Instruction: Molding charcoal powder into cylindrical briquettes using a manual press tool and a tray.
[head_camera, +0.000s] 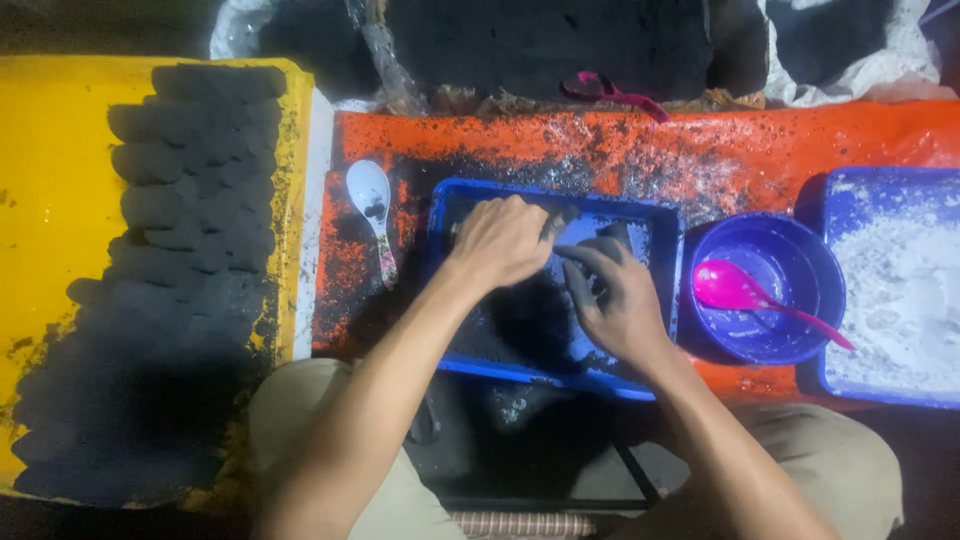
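Both of my hands work inside a shallow blue tray (662, 228) that is coated with black powder. My left hand (508, 240) is curled, palm down, over something dark at the tray's upper middle; what lies under it is hidden. My right hand (612, 292) is blackened, and its fingers press on a lump of black paste (600, 238) just right of the left hand. Rows of black moulded lumps (195, 170) lie on a yellow board (50, 200) at the left.
A white spoon (372, 205) lies on the orange surface (640, 150) left of the tray. A purple bowl (800, 262) with a pink spoon (745, 292) stands to the right, beside a blue tray of white powder (900, 290). Black powder heaps (540, 40) sit behind.
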